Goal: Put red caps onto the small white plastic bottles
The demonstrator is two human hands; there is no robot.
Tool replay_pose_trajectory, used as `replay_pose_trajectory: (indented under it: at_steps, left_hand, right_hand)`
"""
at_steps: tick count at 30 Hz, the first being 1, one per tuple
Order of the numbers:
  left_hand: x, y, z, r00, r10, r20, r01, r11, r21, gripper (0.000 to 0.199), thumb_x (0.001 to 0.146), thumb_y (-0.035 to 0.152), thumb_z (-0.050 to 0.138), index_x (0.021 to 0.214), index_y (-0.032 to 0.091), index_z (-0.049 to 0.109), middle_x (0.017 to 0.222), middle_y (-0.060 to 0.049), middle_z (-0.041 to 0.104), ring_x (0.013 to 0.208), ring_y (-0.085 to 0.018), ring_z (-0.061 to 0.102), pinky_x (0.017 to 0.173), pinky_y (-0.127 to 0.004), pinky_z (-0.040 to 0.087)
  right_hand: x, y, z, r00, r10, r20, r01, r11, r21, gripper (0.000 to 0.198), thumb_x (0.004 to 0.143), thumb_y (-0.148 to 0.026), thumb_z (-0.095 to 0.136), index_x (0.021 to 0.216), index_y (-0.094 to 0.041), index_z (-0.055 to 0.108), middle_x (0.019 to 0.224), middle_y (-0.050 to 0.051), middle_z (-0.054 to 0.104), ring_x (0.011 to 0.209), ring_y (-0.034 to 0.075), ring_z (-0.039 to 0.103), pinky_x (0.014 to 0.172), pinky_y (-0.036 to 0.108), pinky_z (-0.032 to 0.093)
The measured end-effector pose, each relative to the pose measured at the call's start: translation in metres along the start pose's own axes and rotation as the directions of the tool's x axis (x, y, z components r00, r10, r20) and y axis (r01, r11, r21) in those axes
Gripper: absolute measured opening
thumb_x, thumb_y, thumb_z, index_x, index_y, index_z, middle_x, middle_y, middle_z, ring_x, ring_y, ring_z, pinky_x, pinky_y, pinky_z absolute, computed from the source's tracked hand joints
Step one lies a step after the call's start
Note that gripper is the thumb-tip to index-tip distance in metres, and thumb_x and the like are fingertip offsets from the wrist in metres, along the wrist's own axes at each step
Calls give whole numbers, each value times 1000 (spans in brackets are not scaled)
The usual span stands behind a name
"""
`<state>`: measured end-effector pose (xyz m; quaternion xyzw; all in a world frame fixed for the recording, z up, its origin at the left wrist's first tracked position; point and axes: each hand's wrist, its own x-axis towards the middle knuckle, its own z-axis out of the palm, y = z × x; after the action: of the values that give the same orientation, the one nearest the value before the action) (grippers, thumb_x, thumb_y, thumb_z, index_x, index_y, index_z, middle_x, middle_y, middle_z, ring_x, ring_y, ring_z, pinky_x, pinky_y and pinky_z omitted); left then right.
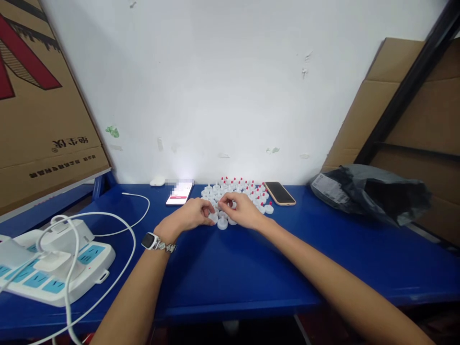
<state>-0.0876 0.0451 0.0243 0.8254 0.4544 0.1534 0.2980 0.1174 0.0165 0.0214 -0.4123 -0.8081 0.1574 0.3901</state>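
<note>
Several small white tealight candles with red tips (240, 188) stand clustered on the blue table (230, 273) near the wall. My left hand (192, 215), with a watch on its wrist, and my right hand (240, 210) meet at the front of the cluster. Both have their fingers pinched around small white candles; the exact grip is too small to tell. One white candle (222, 223) sits just in front of the fingers.
A lit phone (178, 193) lies left of the candles, a dark phone (280, 193) right. A white power strip with cables (53, 268) sits at the left, a black plastic bag (370, 194) at the right. Cardboard leans on both sides.
</note>
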Motion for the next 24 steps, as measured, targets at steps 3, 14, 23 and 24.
replay_pose_trajectory:
  at_steps: [3,14,23,24]
  left_hand:
    - [4,1,7,1000,-15,3,15,1000,7,32,64,36,72,88,16,66,69,0,62,64,-17,59,57,-26,41]
    - [-1,23,2,967,73,-243,-54,995,85,23,73,20,53,94,17,63,70,0,64,59,-15,57,56,-26,42]
    - [9,17,12,889,245,-388,-198,968,156,18,87,25,46,92,19,62,81,-3,66,70,-16,59,65,-28,44]
    - [9,17,13,886,252,-389,-203,965,164,18,88,27,46,91,20,62,82,-3,66,72,-16,59,65,-28,44]
  right_hand:
    - [7,11,-11,995,32,-91,-37,998,-50,19,87,-26,51,75,-18,63,72,1,67,68,13,57,66,25,40]
    - [94,69,-8,965,260,-35,-218,718,-661,32,88,-38,48,102,-17,67,100,12,71,103,29,56,90,41,33]
    - [134,80,16,932,355,71,-170,602,-780,36,87,-29,46,105,-8,69,111,21,68,112,33,54,95,44,28]
    - [135,81,14,929,360,83,-163,602,-782,35,87,-28,47,106,-9,69,111,21,68,111,33,56,95,43,28]
